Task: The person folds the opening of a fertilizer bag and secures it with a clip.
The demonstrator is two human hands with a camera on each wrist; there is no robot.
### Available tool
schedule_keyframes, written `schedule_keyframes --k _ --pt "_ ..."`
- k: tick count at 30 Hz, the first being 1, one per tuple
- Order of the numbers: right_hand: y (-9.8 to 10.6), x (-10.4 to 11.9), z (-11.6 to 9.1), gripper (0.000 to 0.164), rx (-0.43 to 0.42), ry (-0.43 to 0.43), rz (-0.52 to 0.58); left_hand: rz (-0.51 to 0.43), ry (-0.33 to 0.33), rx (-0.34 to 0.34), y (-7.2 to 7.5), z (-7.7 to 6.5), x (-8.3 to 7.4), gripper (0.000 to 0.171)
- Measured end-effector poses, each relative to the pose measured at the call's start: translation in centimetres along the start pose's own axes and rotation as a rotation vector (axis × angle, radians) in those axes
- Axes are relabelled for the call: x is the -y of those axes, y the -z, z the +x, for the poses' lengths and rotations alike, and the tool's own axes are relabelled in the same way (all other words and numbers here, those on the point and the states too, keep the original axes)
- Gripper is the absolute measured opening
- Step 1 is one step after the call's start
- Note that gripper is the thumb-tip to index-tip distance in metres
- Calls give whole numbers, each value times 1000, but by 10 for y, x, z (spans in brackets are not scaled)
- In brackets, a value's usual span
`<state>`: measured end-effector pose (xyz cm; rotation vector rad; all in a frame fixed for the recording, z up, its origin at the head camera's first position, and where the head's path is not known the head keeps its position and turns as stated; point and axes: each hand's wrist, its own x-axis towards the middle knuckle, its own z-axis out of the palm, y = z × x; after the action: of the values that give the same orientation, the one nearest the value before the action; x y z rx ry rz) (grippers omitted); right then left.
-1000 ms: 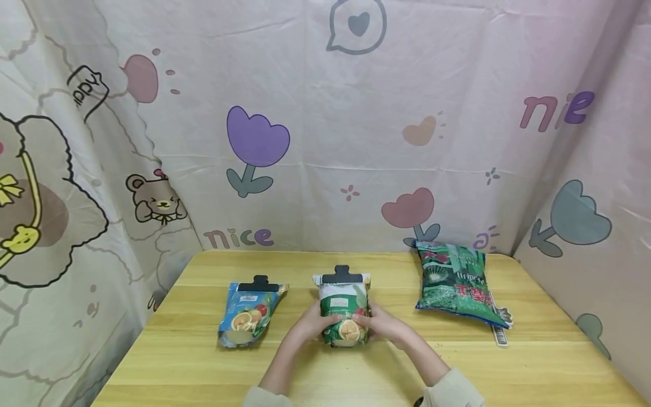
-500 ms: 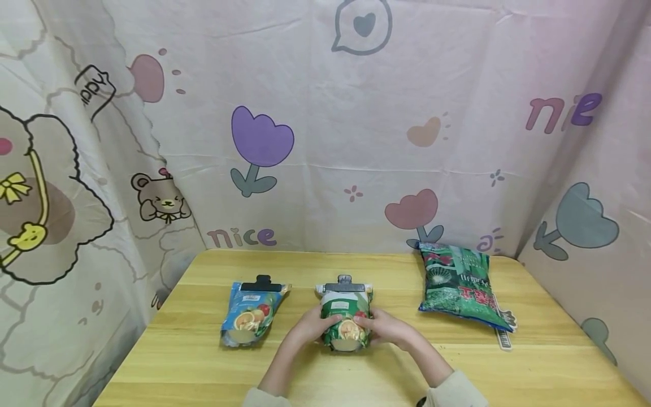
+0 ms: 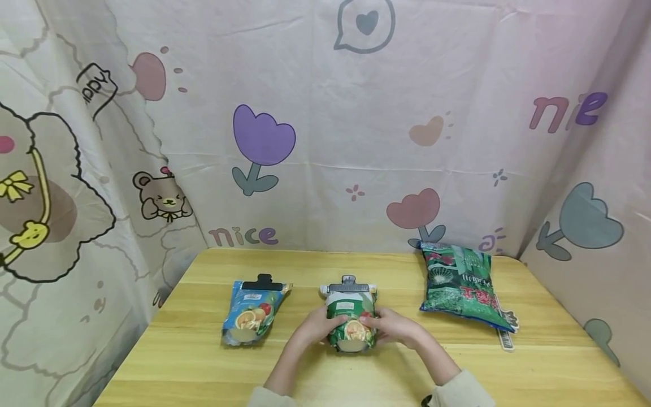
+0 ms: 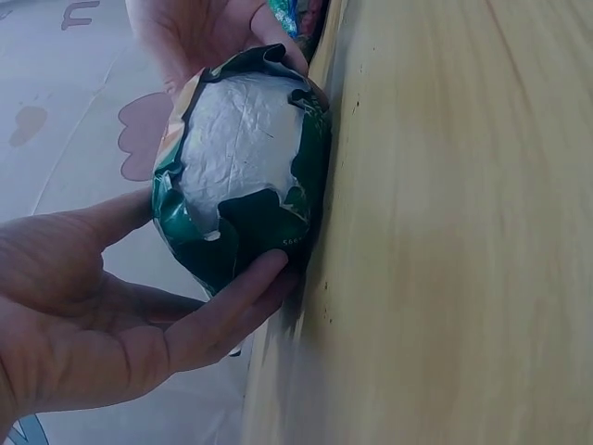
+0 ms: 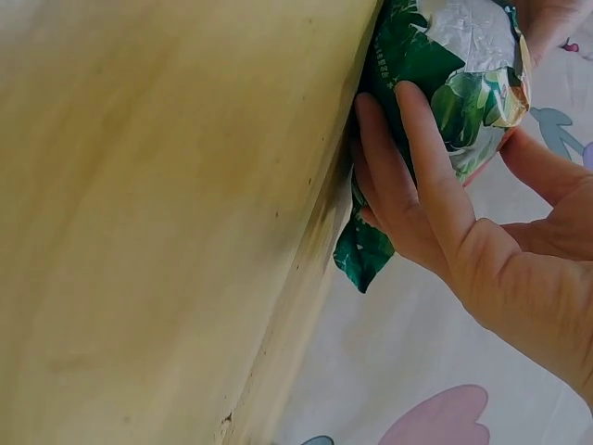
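Observation:
Both hands hold a green and white food bag (image 3: 351, 311) printed with fruit, at the middle of the table. A wide clip (image 3: 348, 288) closes its top and shines grey in the light. My left hand (image 3: 314, 327) grips the bag's left side, thumb on the front. From the right side my right hand (image 3: 399, 326) grips it the same way. The left wrist view shows the crumpled, silvery bag bottom (image 4: 243, 139) facing the camera, with left fingers (image 4: 232, 306) under its edge. In the right wrist view, right fingers (image 5: 435, 171) spread along the green side.
On the left lies a blue fruit-printed bag (image 3: 250, 314) with a black clip (image 3: 263, 282). A larger green bag (image 3: 460, 285) lies at the back right, partly over a flat, pale strip-like item (image 3: 506, 339). Patterned cloth (image 3: 325, 141) hangs around the wooden table (image 3: 203, 373).
The held bag's top has tipped back and down, and its clip has gone from black to shiny grey. Both hands keep their grip. The head view has shifted slightly.

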<state>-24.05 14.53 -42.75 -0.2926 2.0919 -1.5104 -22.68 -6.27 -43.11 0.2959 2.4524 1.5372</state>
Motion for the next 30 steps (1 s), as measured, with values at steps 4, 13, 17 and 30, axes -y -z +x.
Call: schedule_keyframes --k 4,13,17,30 --pt "2 -2 -1 53 6 1 4 0 1 3 -3 0 0 46" --pt "7 -4 -6 62 -27 15 -22 53 -6 -2 -4 4 2 51" --pt "18 -3 -16 65 -52 47 -31 207 15 -127 -6 6 -5 63" --pt "111 3 -72 58 -418 103 -125 6 -128 -236 -58 40 -73 51"
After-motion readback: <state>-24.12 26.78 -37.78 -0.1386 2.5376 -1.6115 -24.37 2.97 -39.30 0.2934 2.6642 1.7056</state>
